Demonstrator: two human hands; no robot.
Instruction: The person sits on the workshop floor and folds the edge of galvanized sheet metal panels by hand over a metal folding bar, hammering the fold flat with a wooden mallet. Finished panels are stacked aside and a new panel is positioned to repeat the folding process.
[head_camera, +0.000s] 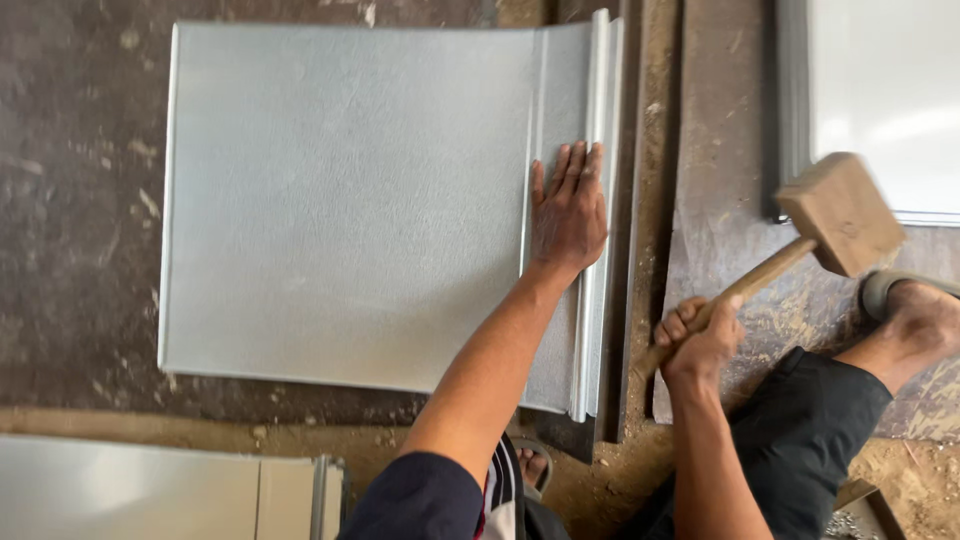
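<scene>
Left grip: the left hand (569, 210) lies flat with fingers spread on the grey metal sheet (345, 200), holding nothing, likely pinning it against blows.
Right grip: the right hand (700, 335) is wrapped tight round the handle of the wooden mallet (840, 213), head raised up and to its right.
Seam: the folded edge (598, 120) runs just under the left fingertips, between the two hands.
Floor: the dusty floor (80, 200) carries the sheet.
Count: one mallet; three sheets, with one pale sheet (880, 100) beyond the mallet and another sheet (150, 490) below the left arm.
</scene>
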